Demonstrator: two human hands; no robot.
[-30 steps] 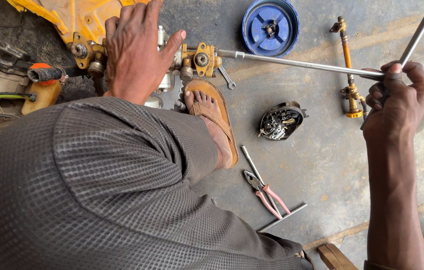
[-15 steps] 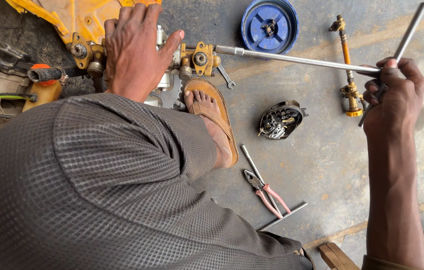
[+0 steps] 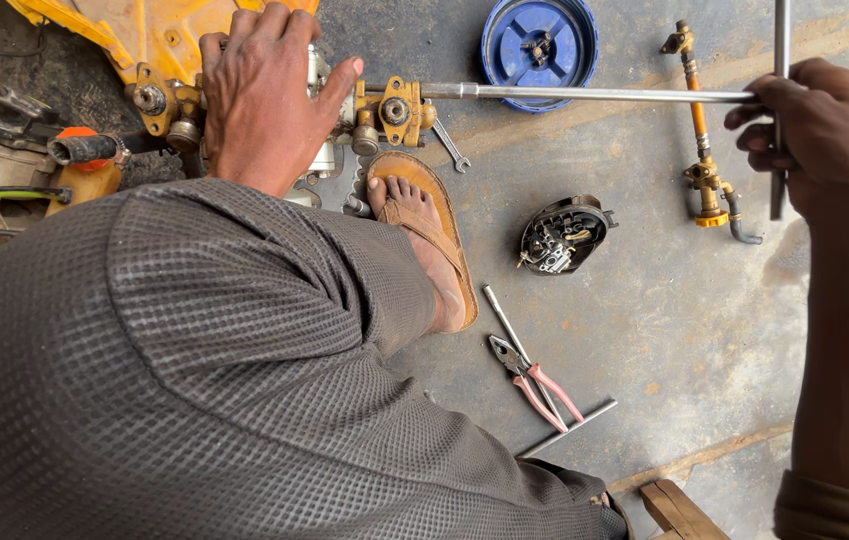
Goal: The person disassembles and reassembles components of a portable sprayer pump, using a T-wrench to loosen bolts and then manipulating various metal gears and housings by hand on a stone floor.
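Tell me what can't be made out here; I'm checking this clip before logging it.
Head view only:
- Pump body: its middle is hidden under the left hand.
- Crossbar of the long wrench: its top is cut off by the picture's upper edge, and the right hand covers the joint.
- Yellow casing: cut off by the upper edge.
- Black round part: its insides are too small to tell.
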